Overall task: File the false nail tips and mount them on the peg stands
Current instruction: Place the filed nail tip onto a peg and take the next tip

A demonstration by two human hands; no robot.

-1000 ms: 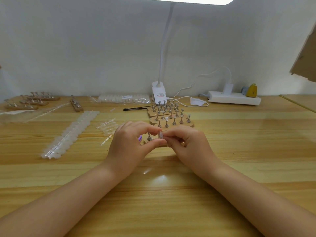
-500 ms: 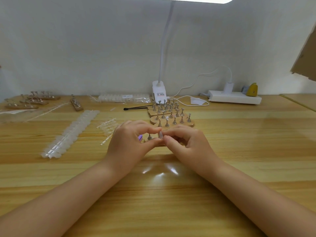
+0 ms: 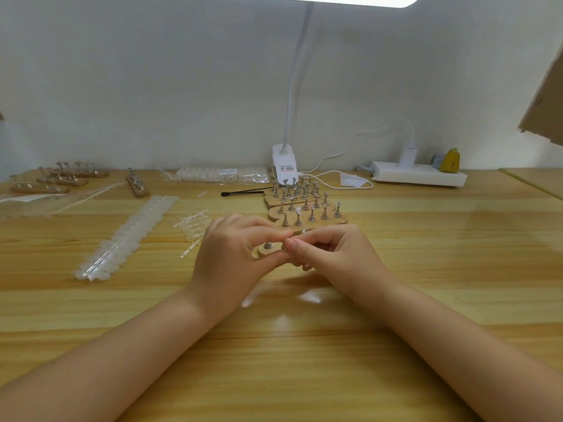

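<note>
**A:** Where are your hands?

**B:** Both are over the middle of the table [image 3: 426, 269], fingertips meeting. My left hand [image 3: 231, 257] has thumb and forefinger curled round the near peg stand [image 3: 265, 250], a small wooden base with a metal peg standing upright on it. My right hand [image 3: 332, 254] is just beside it, fingers curled, thumb and forefinger pressed together right at the stand's right end.

**A:** Is a nail tip between them?

**B:** The pinch looks closed on something small, but I cannot tell what; the fingers hide it.

**A:** And the rest of the stands?

**B:** A cluster of peg stands [image 3: 304, 205] sits just behind my hands, toward the back edge, pegs upright, a few with something pale on top. More stands [image 3: 58, 179] lie at the back-left corner, with one single stand [image 3: 137, 187] a little to their right.

**A:** The loose tips?

**B:** A long strip of clear nail tips [image 3: 128, 236] runs diagonally across the left half of the table. A smaller clear strip [image 3: 193, 223] lies between it and my left hand. A bagged pack of tips [image 3: 219, 174] rests along the back edge.

**A:** Anything else?

**B:** A thin black tool [image 3: 243, 191] lies left of the cluster. The lamp base [image 3: 283, 164] stands at the back edge, and a white power strip [image 3: 420, 175] is to its right.
</note>
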